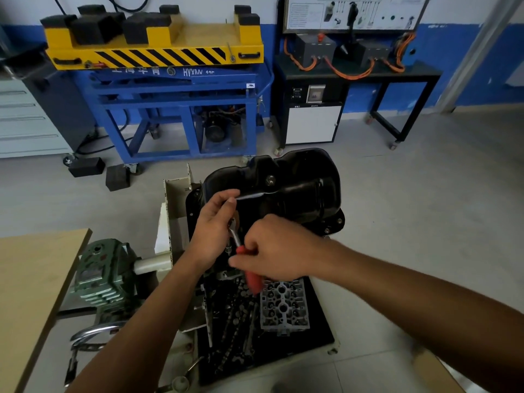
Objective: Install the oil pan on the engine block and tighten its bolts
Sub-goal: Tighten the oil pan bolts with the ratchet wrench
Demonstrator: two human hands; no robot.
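The right hand is fisted around the red handle of a ratchet wrench, the handle slanting down towards the person. The left hand cups the wrench's metal head; its fingers bend around it, thumb raised against the pan's side, fingertips hidden. Both hands work at the near-left edge of the black oil pan, which sits sump-up just beyond them, its flange lying flat on the engine beneath. Flange bolts show at the right corner, and a drain plug on the near wall. Below the hands, a black tray holds an aluminium casting and camshafts. A green gearbox stands to the left.
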